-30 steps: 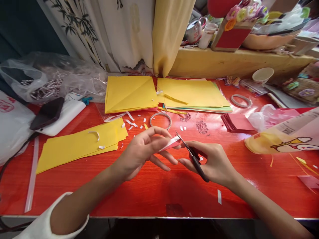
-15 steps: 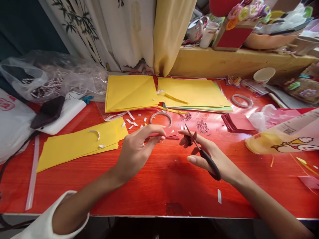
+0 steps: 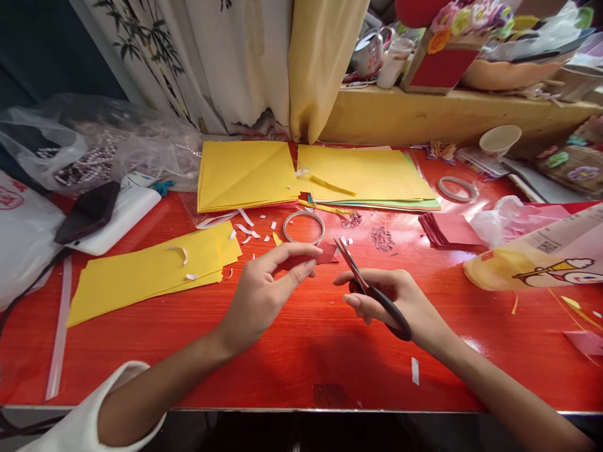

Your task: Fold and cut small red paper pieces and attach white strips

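Between thumb and fingers, my left hand pinches a small piece of red paper above the middle of the table. Its lower part is hidden behind my fingers. Scissors with black handles are in my right hand, blades pointing up and to the left, close to the red paper's right edge. The blades look nearly together. Just beyond my left hand lies a roll of tape. White paper scraps are scattered to its left.
Yellow sheets are stacked at the back, and yellow strips lie at left. A red paper stack and a drink cup stand at right. A phone rests on a white box near plastic bags.
My left hand has turned the red paper so more of its face shows. The scissors' blades have come closer together, and my right thumb and fingers have drawn in around the handles.
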